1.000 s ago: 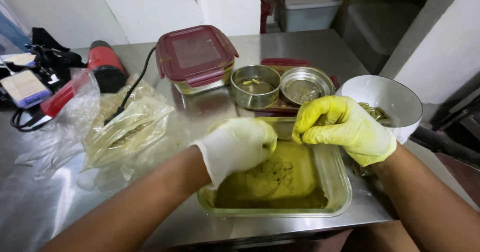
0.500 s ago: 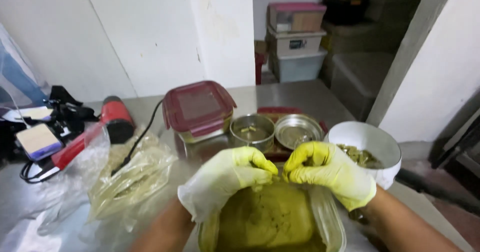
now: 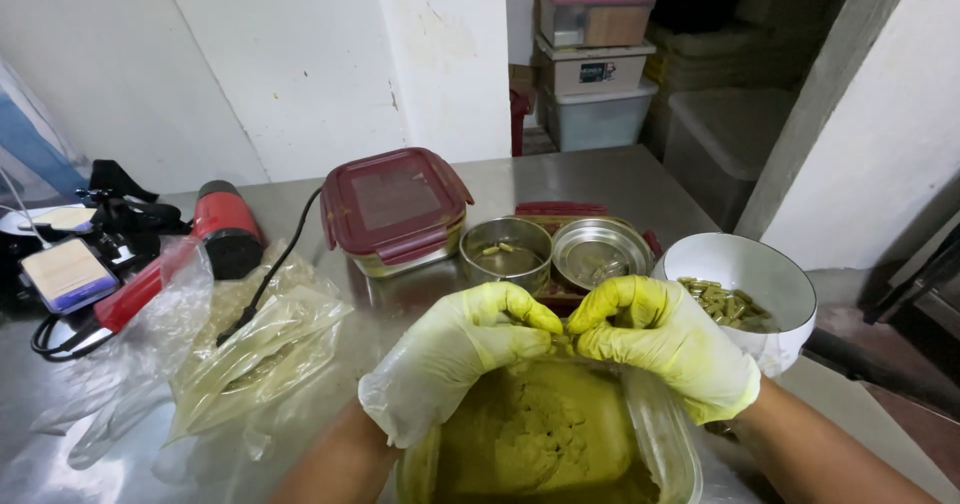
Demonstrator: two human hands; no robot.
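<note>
Standing in a plain room with white plastered walls, over a steel surface (image 3: pixel 600 179) dulled by smears. Stacked beyond its far edge, in a dim back space: lidded storage boxes (image 3: pixel 592 54), the top one pink-lidded. Crowding the surface: a square glass container with a dark red lid (image 3: pixel 393 209), two small round steel tins (image 3: pixel 552 251) side by side, a white bowl (image 3: pixel 738 294) holding greenish capsules at the right, crumpled clear plastic bags (image 3: pixel 235 349) at the left, a red-and-black corded tool (image 3: pixel 205 244) and a small flat device with a pale screen (image 3: pixel 68 274) further left.

Working low in the middle, above a clear rectangular container of olive-green powder (image 3: pixel 540 434) (sitting at the near edge, partly cut off by the bottom of the view). Bringing the left hand (image 3: pixel 460 359), in a pale yellowish glove, and the right hand (image 3: pixel 665 349), in a brighter yellow glove, together over it, fingertips curled inward and meeting at one spot, pinching something too small to make out. Hiding that pinched item almost wholly behind the gloved fingers. Cropping both forearms at the frame's lower edge. Leaving the tins' contents hard to read.
</note>
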